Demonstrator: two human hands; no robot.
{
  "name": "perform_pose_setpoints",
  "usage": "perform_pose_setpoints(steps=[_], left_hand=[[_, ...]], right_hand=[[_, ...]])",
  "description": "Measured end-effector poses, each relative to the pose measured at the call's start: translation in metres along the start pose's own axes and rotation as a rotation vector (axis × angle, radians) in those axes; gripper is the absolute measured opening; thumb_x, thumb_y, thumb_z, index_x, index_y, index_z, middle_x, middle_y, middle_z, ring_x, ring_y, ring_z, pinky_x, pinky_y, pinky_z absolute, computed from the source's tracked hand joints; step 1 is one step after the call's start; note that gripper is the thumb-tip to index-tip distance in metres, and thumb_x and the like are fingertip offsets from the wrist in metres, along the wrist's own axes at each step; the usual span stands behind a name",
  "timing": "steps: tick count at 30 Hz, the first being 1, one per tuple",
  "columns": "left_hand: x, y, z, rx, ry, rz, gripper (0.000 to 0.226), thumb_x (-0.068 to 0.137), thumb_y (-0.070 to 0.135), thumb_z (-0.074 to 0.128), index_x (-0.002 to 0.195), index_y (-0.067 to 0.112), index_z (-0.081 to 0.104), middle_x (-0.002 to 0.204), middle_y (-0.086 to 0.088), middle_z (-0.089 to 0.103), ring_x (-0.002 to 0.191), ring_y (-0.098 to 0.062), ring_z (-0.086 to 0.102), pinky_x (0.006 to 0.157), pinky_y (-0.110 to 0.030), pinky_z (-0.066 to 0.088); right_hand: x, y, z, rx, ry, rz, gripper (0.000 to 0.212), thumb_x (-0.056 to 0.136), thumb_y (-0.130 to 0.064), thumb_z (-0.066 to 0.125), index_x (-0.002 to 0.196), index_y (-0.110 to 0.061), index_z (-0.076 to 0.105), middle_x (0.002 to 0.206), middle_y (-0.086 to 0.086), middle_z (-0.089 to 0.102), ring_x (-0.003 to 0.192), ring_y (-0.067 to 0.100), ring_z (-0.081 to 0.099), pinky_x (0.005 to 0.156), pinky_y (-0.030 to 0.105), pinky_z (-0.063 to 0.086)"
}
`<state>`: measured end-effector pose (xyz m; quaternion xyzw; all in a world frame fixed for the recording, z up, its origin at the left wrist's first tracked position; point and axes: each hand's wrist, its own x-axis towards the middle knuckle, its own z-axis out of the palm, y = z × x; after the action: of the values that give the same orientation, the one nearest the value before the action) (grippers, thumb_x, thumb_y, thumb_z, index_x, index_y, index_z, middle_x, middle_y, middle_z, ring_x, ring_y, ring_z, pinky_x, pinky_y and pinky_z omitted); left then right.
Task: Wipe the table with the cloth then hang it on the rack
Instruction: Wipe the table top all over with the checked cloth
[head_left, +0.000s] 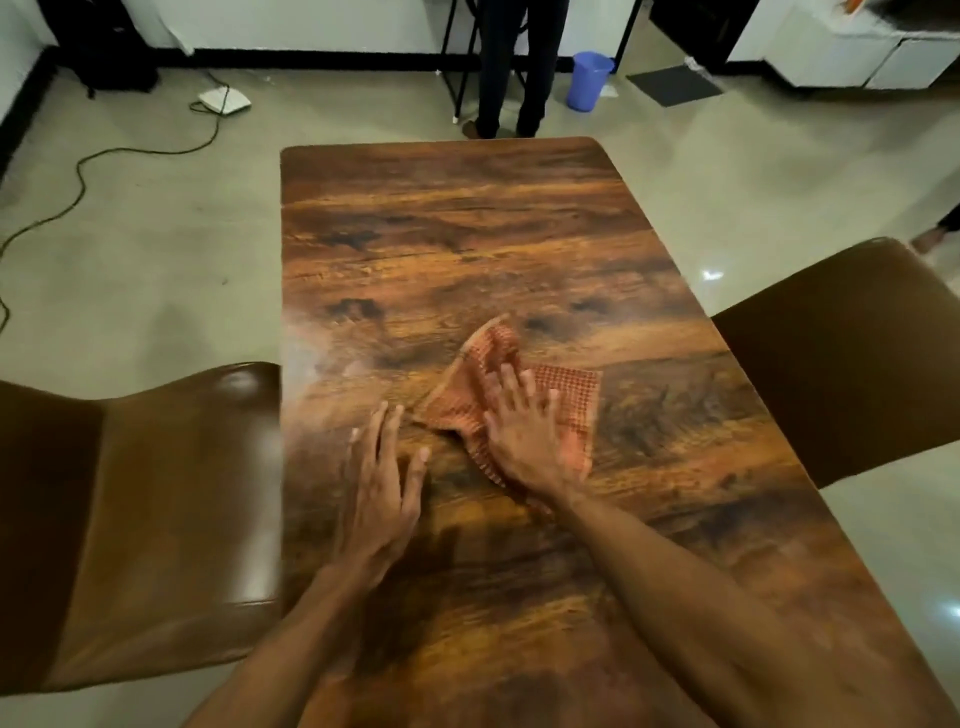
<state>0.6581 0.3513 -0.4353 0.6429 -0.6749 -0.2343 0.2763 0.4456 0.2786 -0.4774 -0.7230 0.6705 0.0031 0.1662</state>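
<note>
An orange checked cloth (566, 395) lies crumpled near the middle of the dark wooden table (457, 234). My right hand (524, 436) presses flat on the cloth with its fingers spread and straight. My left hand (382, 488) rests flat on the bare wood just left of the cloth, fingers straight and apart from the fabric. No rack is in view.
A brown leather chair (171, 509) stands at the table's left side and another brown chair (852, 353) at its right. A person's legs (514, 67) stand beyond the far edge by a black metal frame. A blue bucket (589, 80) and a green cable (104, 161) are on the floor.
</note>
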Motion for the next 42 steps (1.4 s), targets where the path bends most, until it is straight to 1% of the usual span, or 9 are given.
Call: perform_pose_setpoints(steps=[3,8,13,18,20,24,30,37,42], left_hand=[[-0.002,0.049,0.049,0.036,-0.026,0.024,0.067,0.101,0.056,0.026,0.157,0.019,0.03,0.165,-0.004,0.027,0.153,-0.024,0.023,0.127,-0.041,0.01],[-0.003,0.108,0.106,0.074,-0.055,0.032,0.065,0.103,0.056,0.028,0.157,0.02,0.028,0.165,-0.002,0.025,0.153,-0.02,0.019,0.126,-0.037,0.008],[-0.002,0.146,0.14,0.111,-0.088,0.028,0.065,0.102,0.053,0.03,0.157,0.018,0.029,0.165,-0.004,0.026,0.154,-0.02,0.019,0.127,-0.04,0.009],[-0.01,0.154,0.143,0.12,-0.052,0.051,0.062,0.105,0.05,0.031,0.157,0.017,0.029,0.165,-0.003,0.026,0.153,-0.017,0.021,0.127,-0.042,0.011],[-0.021,0.155,0.141,0.123,-0.046,0.024,0.061,0.104,0.048,0.033,0.156,0.016,0.031,0.164,-0.004,0.028,0.153,-0.018,0.023,0.127,-0.042,0.011],[-0.053,0.15,0.136,0.13,-0.063,-0.01,0.062,0.102,0.045,0.035,0.155,0.013,0.034,0.163,-0.006,0.031,0.152,-0.02,0.025,0.126,-0.044,0.014],[-0.107,0.126,0.097,0.108,-0.008,-0.059,0.065,0.103,0.051,0.032,0.155,0.012,0.035,0.162,-0.007,0.034,0.151,-0.021,0.028,0.126,-0.041,0.015],[-0.194,0.08,0.047,0.142,0.034,-0.138,0.061,0.102,0.041,0.037,0.154,0.01,0.036,0.162,-0.009,0.033,0.151,-0.022,0.029,0.126,-0.038,0.012],[-0.253,0.039,0.006,0.081,0.087,-0.224,0.062,0.102,0.049,0.032,0.157,0.019,0.03,0.165,-0.001,0.027,0.152,-0.01,0.018,0.126,-0.032,0.006]], right_hand=[[-0.013,0.05,-0.005,-0.041,0.009,-0.185,0.058,0.111,-0.041,0.025,0.166,-0.026,0.013,0.174,-0.006,-0.003,0.16,0.019,-0.007,0.124,0.063,0.003],[-0.031,0.166,-0.029,-0.004,0.056,0.066,0.063,0.108,-0.04,0.024,0.166,-0.021,0.007,0.174,0.001,-0.007,0.16,0.028,-0.008,0.124,0.067,0.0],[-0.056,0.181,-0.015,-0.014,0.066,-0.171,0.061,0.108,-0.044,0.026,0.165,-0.029,0.012,0.174,-0.006,0.002,0.161,0.02,-0.003,0.124,0.066,0.006],[-0.052,0.266,-0.053,0.069,0.118,0.243,0.06,0.11,-0.041,0.02,0.166,-0.02,0.007,0.174,0.001,-0.002,0.16,0.025,-0.007,0.125,0.063,-0.004],[-0.063,0.235,-0.045,0.045,0.121,0.17,0.06,0.11,-0.039,0.022,0.165,-0.018,0.011,0.174,0.003,0.0,0.16,0.029,-0.006,0.125,0.065,-0.005],[-0.111,0.184,-0.002,-0.094,0.061,-0.239,0.06,0.109,-0.042,0.024,0.165,-0.024,0.018,0.174,-0.003,0.003,0.161,0.022,-0.002,0.125,0.062,0.002],[-0.146,0.233,-0.023,-0.052,0.088,0.202,0.073,0.102,-0.037,0.043,0.166,-0.019,0.011,0.174,0.004,-0.007,0.16,0.031,-0.006,0.124,0.067,0.001],[-0.236,0.03,0.049,-0.051,-0.058,-0.384,0.063,0.105,-0.044,0.034,0.165,-0.031,0.017,0.175,-0.003,0.003,0.161,0.026,-0.005,0.121,0.069,0.005],[-0.238,0.054,0.04,-0.026,0.045,0.031,0.061,0.108,-0.042,0.032,0.165,-0.029,0.014,0.175,-0.001,0.003,0.161,0.029,-0.001,0.123,0.068,0.003]])
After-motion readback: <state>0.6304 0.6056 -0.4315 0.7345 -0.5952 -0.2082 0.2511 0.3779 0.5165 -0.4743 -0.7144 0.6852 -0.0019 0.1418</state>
